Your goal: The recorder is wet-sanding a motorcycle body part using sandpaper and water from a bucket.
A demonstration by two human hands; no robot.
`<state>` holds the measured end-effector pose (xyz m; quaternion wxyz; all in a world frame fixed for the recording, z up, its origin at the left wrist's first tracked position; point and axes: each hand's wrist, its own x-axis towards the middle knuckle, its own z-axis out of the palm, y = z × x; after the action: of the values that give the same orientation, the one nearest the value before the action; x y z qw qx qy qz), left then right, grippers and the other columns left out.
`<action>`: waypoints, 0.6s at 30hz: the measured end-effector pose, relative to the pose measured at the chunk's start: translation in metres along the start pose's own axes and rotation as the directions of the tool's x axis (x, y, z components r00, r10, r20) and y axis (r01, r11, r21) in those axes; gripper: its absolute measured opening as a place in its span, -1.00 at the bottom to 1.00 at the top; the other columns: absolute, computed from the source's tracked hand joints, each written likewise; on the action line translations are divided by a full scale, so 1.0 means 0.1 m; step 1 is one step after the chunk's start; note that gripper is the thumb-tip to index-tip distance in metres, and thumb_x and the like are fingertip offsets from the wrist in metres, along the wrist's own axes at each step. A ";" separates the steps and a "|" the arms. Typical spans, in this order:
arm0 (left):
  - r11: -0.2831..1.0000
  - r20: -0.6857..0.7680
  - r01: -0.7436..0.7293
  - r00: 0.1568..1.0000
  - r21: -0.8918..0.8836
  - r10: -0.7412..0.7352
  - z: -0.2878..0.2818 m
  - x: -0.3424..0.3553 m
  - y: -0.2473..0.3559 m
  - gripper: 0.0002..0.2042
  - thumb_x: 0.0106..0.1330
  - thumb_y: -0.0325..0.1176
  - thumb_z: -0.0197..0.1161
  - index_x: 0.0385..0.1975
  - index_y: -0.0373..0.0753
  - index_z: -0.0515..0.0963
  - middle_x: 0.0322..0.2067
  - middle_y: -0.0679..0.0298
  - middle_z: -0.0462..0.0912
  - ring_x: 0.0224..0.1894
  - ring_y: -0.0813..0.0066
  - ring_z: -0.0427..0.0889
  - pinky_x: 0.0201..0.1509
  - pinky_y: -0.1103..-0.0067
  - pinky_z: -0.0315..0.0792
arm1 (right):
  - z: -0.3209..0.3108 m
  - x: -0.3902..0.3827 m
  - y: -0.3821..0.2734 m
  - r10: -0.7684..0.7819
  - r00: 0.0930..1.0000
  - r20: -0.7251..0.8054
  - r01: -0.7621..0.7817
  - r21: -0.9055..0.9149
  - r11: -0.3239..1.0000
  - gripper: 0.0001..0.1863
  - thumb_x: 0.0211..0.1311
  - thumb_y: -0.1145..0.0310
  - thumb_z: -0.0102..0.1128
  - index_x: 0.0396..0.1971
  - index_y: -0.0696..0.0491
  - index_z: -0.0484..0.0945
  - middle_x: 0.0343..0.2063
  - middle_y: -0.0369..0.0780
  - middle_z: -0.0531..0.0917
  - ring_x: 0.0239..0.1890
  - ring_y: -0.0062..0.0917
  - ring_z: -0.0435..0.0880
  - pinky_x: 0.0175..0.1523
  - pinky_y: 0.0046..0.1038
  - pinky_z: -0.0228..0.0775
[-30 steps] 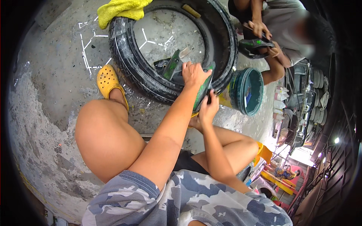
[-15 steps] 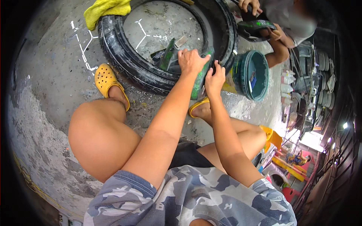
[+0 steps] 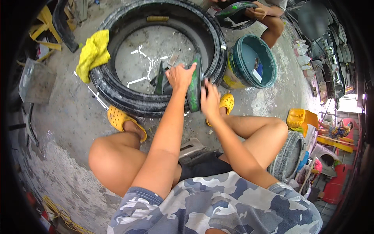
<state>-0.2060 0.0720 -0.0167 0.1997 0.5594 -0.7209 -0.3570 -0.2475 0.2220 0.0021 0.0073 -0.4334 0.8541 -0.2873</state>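
My left hand [image 3: 179,80] grips a long black panel with green patches [image 3: 194,97], held upright over the front rim of a black tire [image 3: 122,103] lying on the floor. My right hand [image 3: 210,99] is at the panel's right edge, fingers curled round something dark that I cannot make out. Inside the tire lie another green-and-black piece [image 3: 159,84] and a small pale block [image 3: 173,58]. A yellow cloth [image 3: 95,52] drapes over the tire's left side.
Right of the tire stands a water bucket [image 3: 253,58]. A co-worker's hands [image 3: 259,11] hold another dark panel [image 3: 230,13]. Yellow clogs [image 3: 120,119] are on my feet. A yellow container [image 3: 296,119] and stacked parts [image 3: 327,50] are at right, a metal piece [image 3: 33,82] at left.
The view has swung, bringing more floor and scrap on the left into sight. My right hand moved up along the panel's edge, then back down slightly; my left hand still grips it.
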 end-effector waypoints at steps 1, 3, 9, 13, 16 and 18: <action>1.000 0.003 0.015 1.000 -0.019 -0.015 0.01 -0.01 0.01 -0.37 0.06 0.28 0.21 -0.29 -0.29 0.67 -0.25 -0.04 0.67 -0.06 0.16 0.57 0.21 0.39 0.17 | -0.02 -0.25 0.09 0.030 0.999 0.027 -0.033 0.100 0.994 -0.54 0.26 0.34 0.07 0.18 0.04 0.41 -0.05 -0.04 0.55 0.01 -0.15 0.52 0.04 -0.19 0.23; 1.000 0.017 -0.017 1.000 0.009 0.017 0.00 0.02 0.08 -0.37 0.07 0.27 0.21 -0.27 -0.29 0.67 -0.23 -0.05 0.66 -0.06 0.15 0.57 0.22 0.39 0.17 | -0.07 -0.32 0.10 0.069 0.997 0.018 -0.070 0.095 0.993 -0.57 0.24 0.36 0.08 0.13 0.06 0.46 -0.12 -0.06 0.57 -0.06 -0.18 0.54 -0.03 -0.21 0.22; 1.000 0.113 0.000 0.994 0.020 -0.002 -0.04 0.04 0.07 -0.32 0.10 0.30 0.17 -0.24 -0.34 0.66 -0.28 -0.10 0.67 -0.06 0.05 0.57 0.22 0.35 0.18 | -0.02 0.55 -0.01 -0.095 0.995 -0.018 0.090 -0.191 0.978 -0.61 0.25 0.37 0.05 0.09 0.09 0.46 -0.20 -0.05 0.55 -0.20 -0.21 0.54 -0.10 -0.17 0.19; 0.997 0.084 0.012 0.996 0.080 -0.018 0.02 0.05 -0.06 -0.31 0.12 0.32 0.14 -0.21 -0.33 0.65 -0.21 -0.11 0.65 0.00 0.06 0.56 0.25 0.34 0.14 | -0.09 -0.52 0.18 -0.130 0.992 0.002 0.130 -0.052 0.990 -0.50 0.18 0.40 0.15 0.16 0.08 0.41 -0.18 -0.08 0.49 -0.15 -0.21 0.50 -0.05 -0.19 0.18; 0.996 0.136 0.004 0.991 0.086 -0.016 -0.01 0.04 0.08 -0.29 0.12 0.32 0.13 -0.17 -0.34 0.63 -0.16 -0.11 0.64 0.03 0.05 0.54 0.27 0.34 0.12 | -0.10 -0.39 0.22 -0.187 0.981 -0.043 0.181 -0.122 0.976 -0.48 0.08 0.46 0.15 0.13 0.11 0.43 -0.20 -0.09 0.49 -0.12 -0.23 0.50 -0.07 -0.20 0.17; 0.995 0.093 0.001 0.996 0.102 -0.011 -0.01 0.03 0.09 -0.28 0.13 0.33 0.11 -0.16 -0.35 0.63 -0.16 -0.11 0.64 0.03 0.06 0.55 0.27 0.33 0.12 | -0.05 0.21 0.08 -0.268 0.956 -0.117 0.241 -0.206 0.948 -0.49 0.03 0.49 0.12 0.09 0.12 0.46 -0.20 -0.09 0.50 -0.10 -0.24 0.50 -0.07 -0.18 0.18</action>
<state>-0.2120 0.0696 -0.0098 0.1358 0.5536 -0.7452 -0.3461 -0.2676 0.2129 0.0072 -0.1325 -0.5171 0.8128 -0.2335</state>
